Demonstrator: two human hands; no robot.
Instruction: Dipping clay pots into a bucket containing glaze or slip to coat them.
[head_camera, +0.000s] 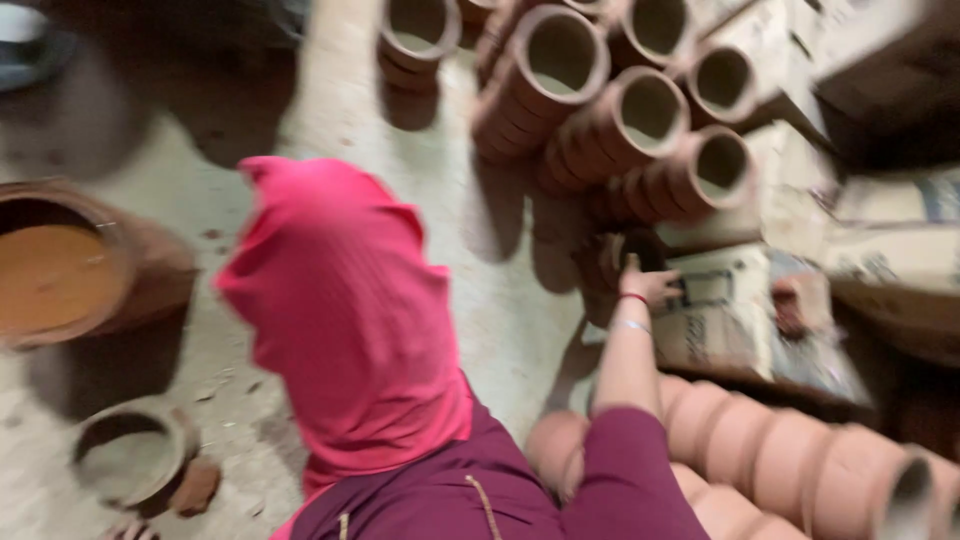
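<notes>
My right hand (650, 285), stretched out ahead, touches a clay pot (625, 252), its grip too blurred to tell, with stacks of pots (620, 130) lying just beyond it, a cardboard box (730, 320) right beside it, and more pots (780, 455) under my arm.

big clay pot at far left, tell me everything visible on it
The large clay pot is round, reddish-brown and looks like terracotta, with a thick rim and a wide mouth. It stands upright on the pale dusty floor, partly cut off by the left edge of the view. Opaque orange-brown liquid fills it almost to the rim. No hand touches it. The picture is blurred.
</notes>
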